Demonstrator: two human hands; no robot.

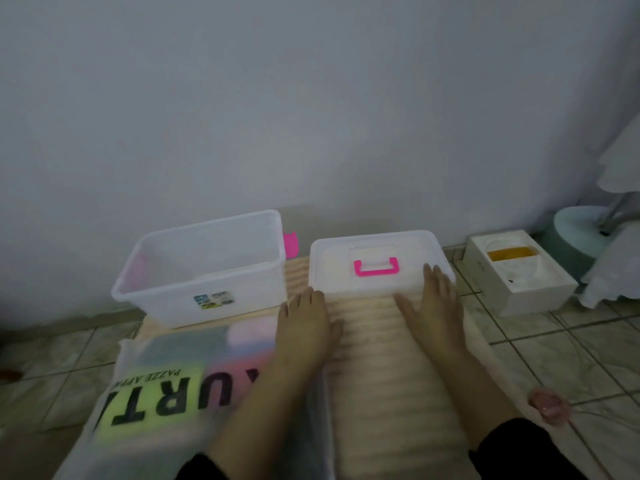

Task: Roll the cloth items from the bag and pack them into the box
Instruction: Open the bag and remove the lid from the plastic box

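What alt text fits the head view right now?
Both hands, left hand and right hand, lie flat on a ribbed mat before a lid with a pink handle. An empty clear box stands left, a cloth-filled bag nearer.

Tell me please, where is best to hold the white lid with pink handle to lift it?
Probably by the pink handle in the middle of the lid, coming from above. The lid lies flat on the mat, so its edges sit low, while the handle offers a bar for the fingers. The right hand is nearest.
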